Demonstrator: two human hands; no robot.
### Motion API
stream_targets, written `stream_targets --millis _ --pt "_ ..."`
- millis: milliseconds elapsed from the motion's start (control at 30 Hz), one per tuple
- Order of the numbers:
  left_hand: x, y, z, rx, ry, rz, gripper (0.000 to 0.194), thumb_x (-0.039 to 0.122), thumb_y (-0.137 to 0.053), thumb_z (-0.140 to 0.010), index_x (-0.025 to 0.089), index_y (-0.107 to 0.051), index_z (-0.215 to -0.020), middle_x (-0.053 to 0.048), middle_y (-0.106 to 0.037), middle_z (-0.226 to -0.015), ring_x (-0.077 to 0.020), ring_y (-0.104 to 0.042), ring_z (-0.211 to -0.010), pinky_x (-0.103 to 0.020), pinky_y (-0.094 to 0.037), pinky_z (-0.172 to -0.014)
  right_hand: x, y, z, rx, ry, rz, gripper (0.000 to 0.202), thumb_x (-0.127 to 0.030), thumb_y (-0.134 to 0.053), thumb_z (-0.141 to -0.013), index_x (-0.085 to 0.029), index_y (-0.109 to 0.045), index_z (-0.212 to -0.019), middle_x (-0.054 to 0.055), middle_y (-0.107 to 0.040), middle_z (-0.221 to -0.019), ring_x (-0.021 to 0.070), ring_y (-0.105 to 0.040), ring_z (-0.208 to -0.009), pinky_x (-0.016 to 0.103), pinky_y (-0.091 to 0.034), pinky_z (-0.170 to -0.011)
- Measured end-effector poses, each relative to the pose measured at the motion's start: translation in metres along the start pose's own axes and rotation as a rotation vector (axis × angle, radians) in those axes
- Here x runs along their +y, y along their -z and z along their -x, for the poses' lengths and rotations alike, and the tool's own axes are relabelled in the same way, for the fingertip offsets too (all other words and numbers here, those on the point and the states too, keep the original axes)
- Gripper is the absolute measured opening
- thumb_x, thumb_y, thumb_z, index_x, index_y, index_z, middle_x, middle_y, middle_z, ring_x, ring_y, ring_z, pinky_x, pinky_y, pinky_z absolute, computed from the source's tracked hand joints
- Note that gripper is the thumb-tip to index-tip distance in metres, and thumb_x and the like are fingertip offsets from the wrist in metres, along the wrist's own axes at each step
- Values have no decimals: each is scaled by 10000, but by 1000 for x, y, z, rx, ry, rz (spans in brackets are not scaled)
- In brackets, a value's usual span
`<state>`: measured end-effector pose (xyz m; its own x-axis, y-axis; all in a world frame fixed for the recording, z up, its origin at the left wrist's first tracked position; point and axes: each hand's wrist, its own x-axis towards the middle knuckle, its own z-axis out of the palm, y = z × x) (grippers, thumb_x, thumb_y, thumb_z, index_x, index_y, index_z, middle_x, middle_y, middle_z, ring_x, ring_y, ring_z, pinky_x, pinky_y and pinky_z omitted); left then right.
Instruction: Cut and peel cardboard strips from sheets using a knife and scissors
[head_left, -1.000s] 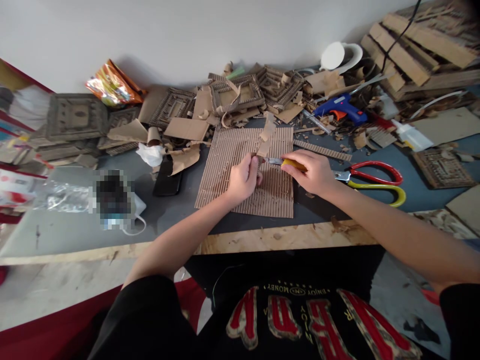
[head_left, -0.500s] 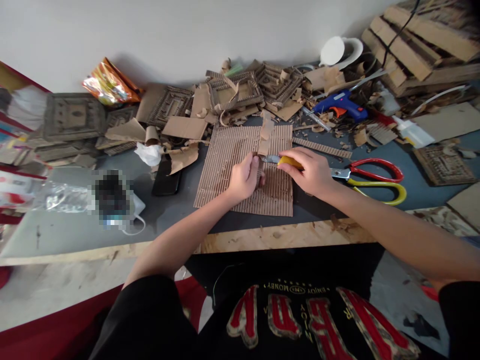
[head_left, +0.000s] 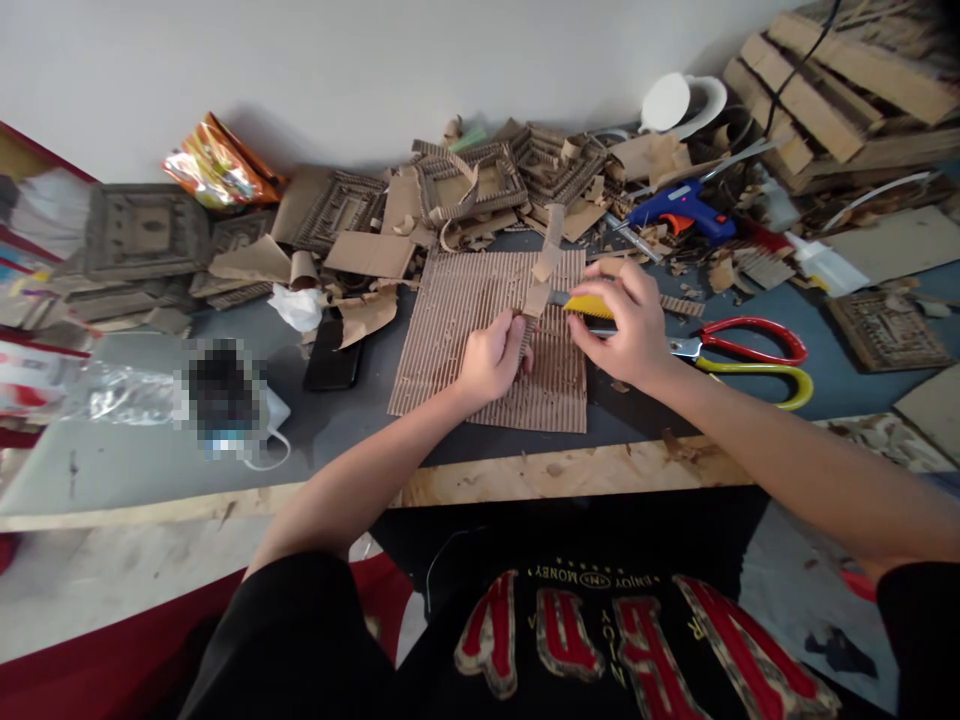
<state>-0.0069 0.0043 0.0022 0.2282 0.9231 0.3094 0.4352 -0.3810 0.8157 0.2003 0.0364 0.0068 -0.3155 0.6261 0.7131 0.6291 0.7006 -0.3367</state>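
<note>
Over a corrugated cardboard sheet (head_left: 450, 320) on the dark table, my left hand (head_left: 491, 358) pinches a narrow cardboard strip (head_left: 538, 298). The strip rises from the fingertips, its paper face bent away toward the back. My right hand (head_left: 626, 320) holds a yellow-handled cutter (head_left: 589, 304), its grey end touching or very near the strip just right of my left fingertips. Scissors (head_left: 697, 350) with one red and one yellow handle lie right of my right hand, their blades partly hidden by it.
A blue glue gun (head_left: 686, 212), a white bottle (head_left: 829, 268) and cardboard scraps lie at the back right. Cardboard frames (head_left: 469, 182) line the wall. A black phone (head_left: 331, 352) and crumpled tissue (head_left: 297, 307) are left of the sheet.
My right hand and the cutter have moved slightly up, and the hand's fingers have lifted and loosened around the handle. The strip's upper part has swung to the right. My left hand has barely moved.
</note>
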Motion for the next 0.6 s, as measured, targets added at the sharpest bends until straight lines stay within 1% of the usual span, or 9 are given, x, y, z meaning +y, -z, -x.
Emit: stream_targets --millis 100,167,267,333,467,600 --pt "0 1 0 3 -37 -62 419 447 -261 -1035 170 -532 -875 55 -592 -489 -69 -559 -424 -178 -430 -484 -6 -1 0 -18 86 -137 154 -308 -644 -838 -235 -650 -974 86 -635 -1021 245 -639 -975 419 -524 -859" --pt "1 2 0 -40 -104 -124 405 431 -282 -1034 175 -519 -828 49 -607 -501 -68 -573 -442 -175 -430 -497 -7 -3 1 -23 108 -167 177 -331 -660 -840 -226 -666 -982 77 -662 -974 231 -657 -921 396 -540 -814" --pt "3 3 0 -120 -199 -162 392 418 -301 -1034 181 -495 -790 45 -628 -527 -62 -582 -460 -165 -424 -501 -6 -5 3 8 121 -174 158 -335 -686 -837 -217 -701 -941 64 -721 -932 239 -685 -923 398 -546 -823" --pt "4 4 0 -131 -229 -173 401 412 -300 -1035 180 -488 -768 38 -639 -545 -58 -578 -461 -161 -419 -500 -5 -6 3 8 116 -216 108 -308 -704 -827 -214 -722 -876 53 -746 -886 247 -696 -953 412 -541 -864" --pt "2 4 1 -121 -267 -222 418 405 -295 -1036 178 -489 -744 33 -637 -546 -58 -544 -428 -163 -395 -471 -3 -4 2 -47 80 -333 92 -298 -730 -801 -213 -751 -827 46 -763 -846 252 -705 -969 424 -535 -890" --pt "0 4 3 -158 -327 -265 449 421 -244 -1042 181 -479 -744 28 -645 -555 -69 -575 -453 -172 -410 -481 0 -1 -1 -166 46 -510 77 -277 -724 -810 -220 -768 -836 30 -766 -836 217 -711 -905 392 -547 -877"
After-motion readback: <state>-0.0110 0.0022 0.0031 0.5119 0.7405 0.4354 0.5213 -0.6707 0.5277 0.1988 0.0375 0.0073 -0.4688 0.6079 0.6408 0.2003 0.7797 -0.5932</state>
